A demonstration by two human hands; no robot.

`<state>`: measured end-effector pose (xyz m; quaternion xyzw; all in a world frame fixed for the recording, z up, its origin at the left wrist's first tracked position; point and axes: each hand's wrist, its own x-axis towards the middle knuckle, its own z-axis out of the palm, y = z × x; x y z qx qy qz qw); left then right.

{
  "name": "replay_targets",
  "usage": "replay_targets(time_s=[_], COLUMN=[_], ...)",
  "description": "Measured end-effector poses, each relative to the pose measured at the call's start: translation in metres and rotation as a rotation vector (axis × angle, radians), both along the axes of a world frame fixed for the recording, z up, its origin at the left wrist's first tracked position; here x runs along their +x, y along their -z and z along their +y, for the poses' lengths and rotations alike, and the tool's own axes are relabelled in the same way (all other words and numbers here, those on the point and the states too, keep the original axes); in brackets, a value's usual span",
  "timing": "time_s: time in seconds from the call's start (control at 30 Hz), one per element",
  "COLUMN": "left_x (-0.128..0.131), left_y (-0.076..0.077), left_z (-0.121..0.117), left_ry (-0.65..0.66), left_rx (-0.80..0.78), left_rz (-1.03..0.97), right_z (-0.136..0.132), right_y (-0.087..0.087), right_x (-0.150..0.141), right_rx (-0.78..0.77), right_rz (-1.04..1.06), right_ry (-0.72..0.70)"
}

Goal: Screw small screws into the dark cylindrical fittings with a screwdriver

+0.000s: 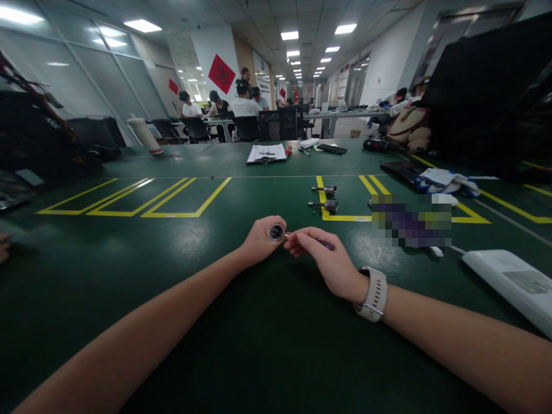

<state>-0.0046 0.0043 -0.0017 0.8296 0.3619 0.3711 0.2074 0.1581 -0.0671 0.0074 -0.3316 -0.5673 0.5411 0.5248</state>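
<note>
My left hand [259, 238] is wrapped around a round metal hole saw [276, 232], its open, toothed-looking end turned toward me. In my right hand [330, 261] I hold a slim screwdriver [328, 245] with a dark purple handle. Its thin shaft points left and meets the side of the hole saw; the tip is hidden at my left fingers. Beyond my hands, two more hole saws, an upper one [330, 190] and a lower one [331, 205], lie on the green table [241, 356] with their shanks to the left. A tiny dark piece rests near the lower one.
Yellow tape [345, 218] marks boxes on the table. At right are a white power adapter-like block [509, 282], a pixelated patch and gloves [448, 181]. A clipboard [266, 153] and a tumbler [145, 135] stand farther back. Another person's fingers [3, 247] show at the left edge.
</note>
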Motion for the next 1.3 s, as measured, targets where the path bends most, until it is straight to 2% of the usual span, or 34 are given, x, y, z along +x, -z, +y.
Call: replay_targets(time_s=[0.17, 0.47, 0.67, 0.97, 1.3], left_x=[-0.0001, 0.0007, -0.0007, 0.0000, -0.0005], left_y=[0.0007, -0.0016, 0.0005, -0.0015, -0.0006], left_z=[0.0006, -0.0007, 0.0019, -0.0012, 0.0000], left_ry=[-0.010, -0.006, -0.007, 0.009, 0.002], left_rx=[0.012, 0.029, 0.044, 0.059, 0.080], left_rz=[-0.002, 0.023, 0.046, 0.085, 0.078], right_z=[0.0004, 0.0019, -0.0011, 0.0010, 0.0019], right_y=[-0.0009, 0.0008, -0.0020, -0.0004, 0.0014], right_x=[0.0008, 0.0017, 0.0034, 0.0017, 0.0032], right_rx=[-0.006, -0.066, 0.032, -0.010, -0.035], right_rz=[-0.050, 0.046, 0.016, -0.058, 0.035], right_ry=[-0.002, -0.018, 0.076, 0.039, 0.023])
